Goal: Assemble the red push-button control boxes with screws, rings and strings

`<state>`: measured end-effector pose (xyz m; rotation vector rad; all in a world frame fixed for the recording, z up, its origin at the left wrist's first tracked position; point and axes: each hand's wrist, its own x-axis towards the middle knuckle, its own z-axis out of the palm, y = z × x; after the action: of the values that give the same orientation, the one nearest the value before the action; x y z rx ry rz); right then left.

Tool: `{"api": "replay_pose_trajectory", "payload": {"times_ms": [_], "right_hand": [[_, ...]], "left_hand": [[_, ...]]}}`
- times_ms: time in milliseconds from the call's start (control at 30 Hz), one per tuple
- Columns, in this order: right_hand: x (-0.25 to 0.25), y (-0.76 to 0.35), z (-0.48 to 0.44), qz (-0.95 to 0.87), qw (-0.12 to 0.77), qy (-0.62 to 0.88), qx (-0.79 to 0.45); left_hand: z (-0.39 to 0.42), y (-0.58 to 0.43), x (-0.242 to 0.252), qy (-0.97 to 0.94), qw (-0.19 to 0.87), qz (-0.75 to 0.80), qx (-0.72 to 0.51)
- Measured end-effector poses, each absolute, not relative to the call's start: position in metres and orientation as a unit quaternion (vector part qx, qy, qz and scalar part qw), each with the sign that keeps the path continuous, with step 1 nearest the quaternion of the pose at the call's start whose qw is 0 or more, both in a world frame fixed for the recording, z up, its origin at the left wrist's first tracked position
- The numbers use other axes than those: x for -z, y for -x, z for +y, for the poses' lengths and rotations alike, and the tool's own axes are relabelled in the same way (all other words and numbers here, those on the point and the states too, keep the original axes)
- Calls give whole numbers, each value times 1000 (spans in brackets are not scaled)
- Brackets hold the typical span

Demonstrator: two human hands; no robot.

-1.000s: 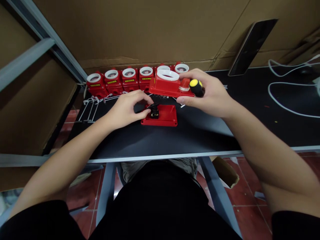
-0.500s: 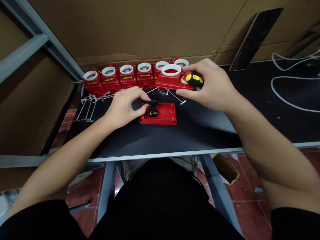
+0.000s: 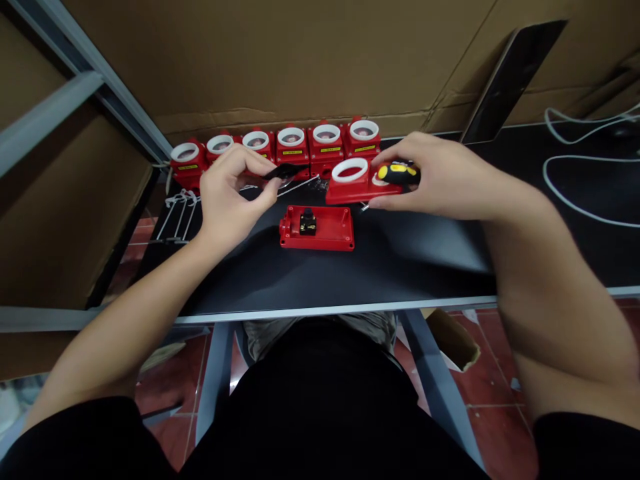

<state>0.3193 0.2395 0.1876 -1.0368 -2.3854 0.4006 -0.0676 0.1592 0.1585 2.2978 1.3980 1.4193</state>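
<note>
Black tabletop (image 3: 400, 267), cardboard wall behind. Since half a second ago your left hand (image 3: 227, 197) has left the red base (image 3: 317, 229) and risen. It now pinches a small black part (image 3: 286, 172) between thumb and fingers, up and left of the base, in front of the row of red housings (image 3: 293, 143). The base lies flat, untouched, between your hands. Your right hand (image 3: 440, 177) has brought the red cover (image 3: 357, 183) lower, just beyond the base, gripping its right end together with the yellow-and-black screwdriver (image 3: 397, 174).
</note>
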Motion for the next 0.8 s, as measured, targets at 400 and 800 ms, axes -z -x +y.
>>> {"api": "replay_pose_trajectory", "payload": {"times_ms": [400, 800], "right_hand": [[-166, -279, 216, -845, 334, 375, -183], [-160, -264, 196, -894, 263, 269, -244]], "left_hand": [[155, 68, -160, -756, 32, 427, -496], [170, 64, -151, -733, -35, 308, -606]]}}
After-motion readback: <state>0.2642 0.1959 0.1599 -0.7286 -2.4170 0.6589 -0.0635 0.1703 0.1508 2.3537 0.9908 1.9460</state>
